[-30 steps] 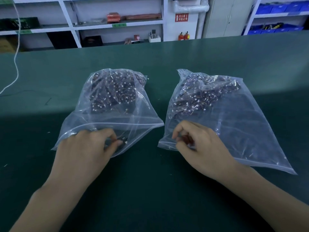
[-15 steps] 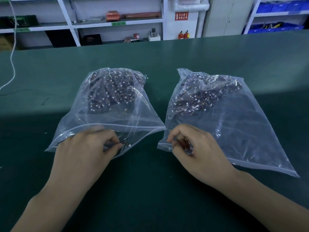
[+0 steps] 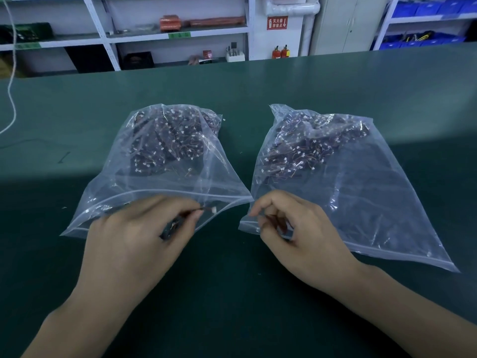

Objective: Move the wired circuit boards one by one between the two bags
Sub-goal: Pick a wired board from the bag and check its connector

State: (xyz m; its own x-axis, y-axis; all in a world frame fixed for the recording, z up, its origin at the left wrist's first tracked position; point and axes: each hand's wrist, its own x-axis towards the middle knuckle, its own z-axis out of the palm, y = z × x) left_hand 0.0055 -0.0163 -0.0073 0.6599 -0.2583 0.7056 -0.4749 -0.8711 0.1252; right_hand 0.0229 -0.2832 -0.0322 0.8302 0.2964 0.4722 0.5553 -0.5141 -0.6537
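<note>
Left hand [image 3: 134, 239] pinching a wired circuit board [image 3: 206, 209] at left bag [image 3: 165, 182] mouth; right hand [image 3: 296, 228] curled around another board [image 3: 277, 223] at right bag [image 3: 361, 197].

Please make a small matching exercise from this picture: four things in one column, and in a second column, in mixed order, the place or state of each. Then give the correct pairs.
Things
1. left hand
2. right hand
3. red sign
4. white cord

Places or states
A. at the table's far left edge
B. pinches a wired piece at the mouth of the left bag
C. on the back wall, above two small red bottles
D. fingers curled round a dark piece at the mouth of the right bag

Pairs: 1-B, 2-D, 3-C, 4-A
</note>
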